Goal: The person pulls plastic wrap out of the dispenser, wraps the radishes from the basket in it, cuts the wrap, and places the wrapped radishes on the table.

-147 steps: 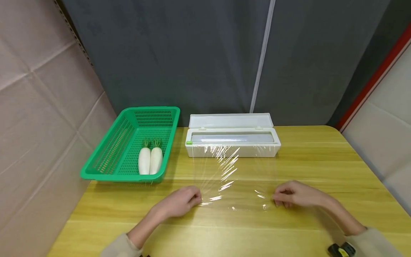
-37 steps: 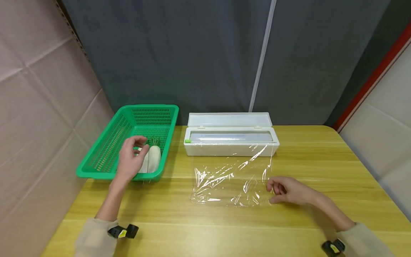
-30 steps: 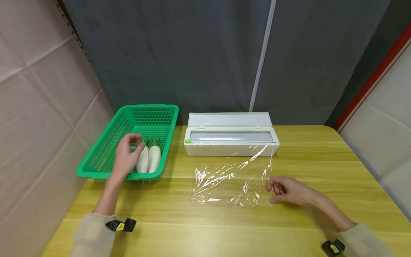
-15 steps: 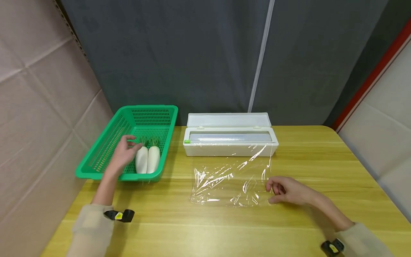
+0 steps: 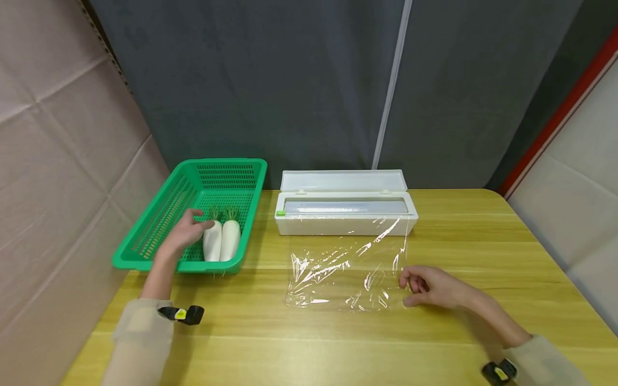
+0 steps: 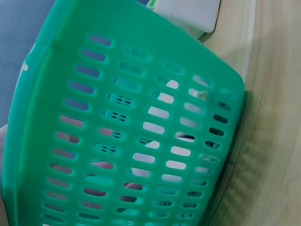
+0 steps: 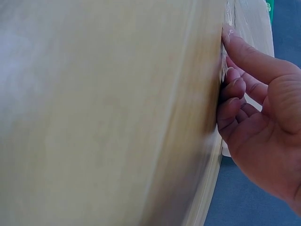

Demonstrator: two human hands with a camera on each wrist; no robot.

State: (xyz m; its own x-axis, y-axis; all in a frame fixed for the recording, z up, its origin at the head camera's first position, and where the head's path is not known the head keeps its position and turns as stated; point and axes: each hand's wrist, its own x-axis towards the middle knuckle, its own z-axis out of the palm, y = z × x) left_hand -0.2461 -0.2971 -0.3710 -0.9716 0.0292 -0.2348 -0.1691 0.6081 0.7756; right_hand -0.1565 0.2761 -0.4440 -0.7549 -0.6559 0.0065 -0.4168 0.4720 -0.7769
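Inside the green plastic basket, my left hand is beside the left white radish, thumb over its leafy end and index finger stretched out. A second white radish lies alongside. The basket wall mostly hides that hand in the left wrist view. A sheet of cling film runs from its white dispenser box onto the table. At the film's right front corner rests my right hand, thumb and fingers apart; the right wrist view shows its thumb at the film edge.
The dispenser's lid stands raised at the back, with the film roll inside and a small green slider at its left end. A dark curtain hangs behind the wooden table; a pale wall flanks the basket.
My left hand let go of the film's left corner, went over to the basket and lowered beside the left radish. The film now lies wrinkled on the table; my right hand has loosened at its corner.
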